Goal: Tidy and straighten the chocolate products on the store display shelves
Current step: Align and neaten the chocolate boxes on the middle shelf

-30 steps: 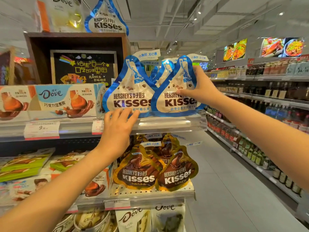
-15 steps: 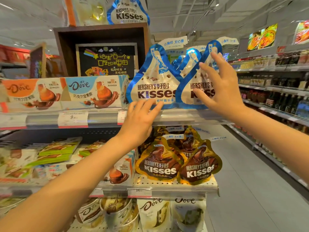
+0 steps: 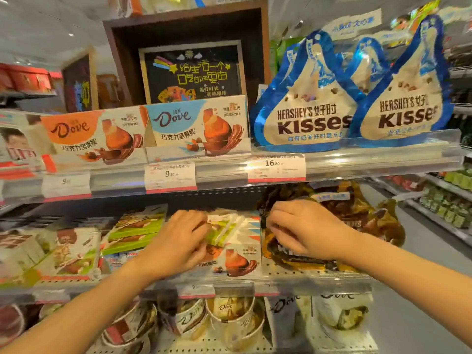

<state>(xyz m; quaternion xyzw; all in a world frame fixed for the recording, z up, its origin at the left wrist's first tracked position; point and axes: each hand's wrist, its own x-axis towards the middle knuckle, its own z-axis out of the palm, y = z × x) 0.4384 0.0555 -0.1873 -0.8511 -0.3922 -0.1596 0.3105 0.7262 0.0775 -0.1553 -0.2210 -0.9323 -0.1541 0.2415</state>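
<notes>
A: What are the hands on?

B: Both are at the middle shelf point(image 3: 293, 275). The left hand point(image 3: 178, 245) has its fingers curled onto the green-and-white chocolate box point(image 3: 224, 231) lying on top of a Dove box point(image 3: 237, 261). Whether it grips or only presses, I cannot tell; the frame is blurred there. The right hand point(image 3: 304, 229) is bent at the knuckles on the brown Kisses bags point(image 3: 357, 221), apparently pinching the film at the top edge.

A: How will they handle?

B: The boxes look light and stiff, so I'd take them by the long edges and square them against the clear front lip. The bags look soft, glossy and slippery, with loose pieces inside. I'd judge they slump unless held high at the peak and leaned on a neighbour.

A: And further back?

B: The upper shelf point(image 3: 357, 159) carries two Dove cartons point(image 3: 196, 126) facing front, then blue Kisses bags point(image 3: 311, 111) standing upright behind a clear rail, overlapping slightly. Price tags point(image 3: 277, 166) sit on the edge. Behind is a dark chalkboard sign point(image 3: 191, 75) in a wooden frame. To the right an aisle runs off past more shelving point(image 3: 444, 200).
</notes>
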